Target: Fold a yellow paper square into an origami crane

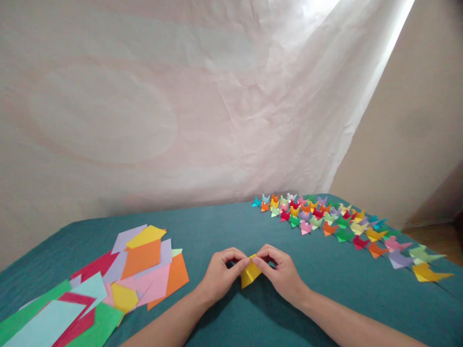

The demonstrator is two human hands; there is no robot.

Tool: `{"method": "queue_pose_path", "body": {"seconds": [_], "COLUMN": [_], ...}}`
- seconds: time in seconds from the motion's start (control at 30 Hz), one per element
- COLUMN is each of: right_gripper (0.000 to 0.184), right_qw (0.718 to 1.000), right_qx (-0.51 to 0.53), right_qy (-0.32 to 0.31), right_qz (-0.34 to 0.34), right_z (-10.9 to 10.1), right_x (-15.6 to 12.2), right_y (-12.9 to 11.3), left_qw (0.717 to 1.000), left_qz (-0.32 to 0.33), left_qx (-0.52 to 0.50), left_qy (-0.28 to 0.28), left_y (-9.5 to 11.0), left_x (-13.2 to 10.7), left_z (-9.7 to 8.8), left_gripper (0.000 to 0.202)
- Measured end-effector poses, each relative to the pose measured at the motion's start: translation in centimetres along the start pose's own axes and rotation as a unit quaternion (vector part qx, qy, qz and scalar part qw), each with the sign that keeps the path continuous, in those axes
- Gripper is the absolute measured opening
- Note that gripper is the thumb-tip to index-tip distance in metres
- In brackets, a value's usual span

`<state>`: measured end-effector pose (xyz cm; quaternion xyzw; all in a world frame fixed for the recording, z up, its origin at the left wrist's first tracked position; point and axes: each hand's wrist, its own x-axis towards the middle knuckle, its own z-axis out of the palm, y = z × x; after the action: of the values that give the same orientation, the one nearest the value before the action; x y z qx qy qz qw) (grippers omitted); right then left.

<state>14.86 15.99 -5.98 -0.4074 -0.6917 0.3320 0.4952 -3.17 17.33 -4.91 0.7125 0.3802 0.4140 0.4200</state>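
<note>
A small, partly folded yellow paper (249, 274) is held just above the teal tablecloth (224, 226) at the centre front. My left hand (221, 275) pinches its left upper edge with fingers curled. My right hand (279, 271) pinches the right upper edge, fingertips meeting the left hand's at the paper's top. Both hands are closed on the paper.
A loose pile of coloured paper sheets (108, 284) lies at the left front. Several small folded paper figures (336, 224) in many colours stand in rows at the right, running toward the table's right edge. A pale wrinkled cloth backdrop (181, 106) hangs behind the table.
</note>
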Motion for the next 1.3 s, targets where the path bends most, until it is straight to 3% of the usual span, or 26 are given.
{"method": "queue_pose_path", "body": {"seconds": [0.47, 0.77, 1.3], "right_gripper": [0.019, 0.021, 0.021], "right_qw": [1.000, 0.997, 0.999], "right_qx": [0.011, 0.058, 0.040], "right_qy": [-0.016, 0.035, 0.025], "right_qz": [-0.016, 0.031, 0.011], "right_z": [-0.20, -0.16, 0.08], "right_x": [-0.06, -0.15, -0.29], "right_y": [-0.74, -0.52, -0.54], "left_qw": [0.999, 0.999, 0.999], "left_qz": [0.019, -0.026, 0.005], "left_qx": [-0.004, -0.011, -0.028], "left_qy": [-0.025, -0.045, -0.025], "left_y": [0.46, 0.24, 0.02], "left_x": [-0.27, -0.15, -0.28], "left_z": [-0.17, 0.00, -0.15], "left_gripper": [0.022, 0.024, 0.024]}}
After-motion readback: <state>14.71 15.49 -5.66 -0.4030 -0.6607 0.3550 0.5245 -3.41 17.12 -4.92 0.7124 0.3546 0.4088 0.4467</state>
